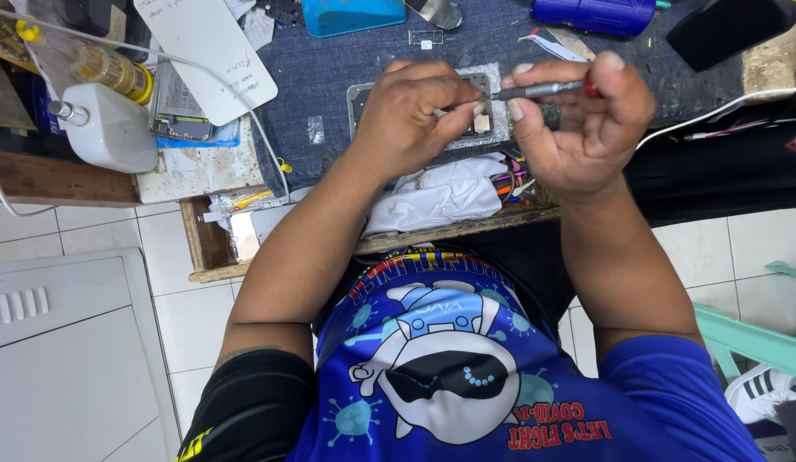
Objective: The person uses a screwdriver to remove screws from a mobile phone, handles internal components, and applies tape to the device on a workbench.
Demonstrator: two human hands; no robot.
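Head cam: my right hand (582, 115) gripped a small screwdriver (535, 89), left hand (406, 115) pinched its tip over the opened phone (488, 128). Blue cloth (329, 94) covered the bench; white tile floor (98, 227) below.

A single head-worn camera looks steeply down from close above the person's own chest, forearms and both hands, facing forward over the near edge of a cluttered desk (244, 184), with white floor tiles visible on either side below the desk.

screwdriver (535, 89) between hands, above phone frame (360, 96)
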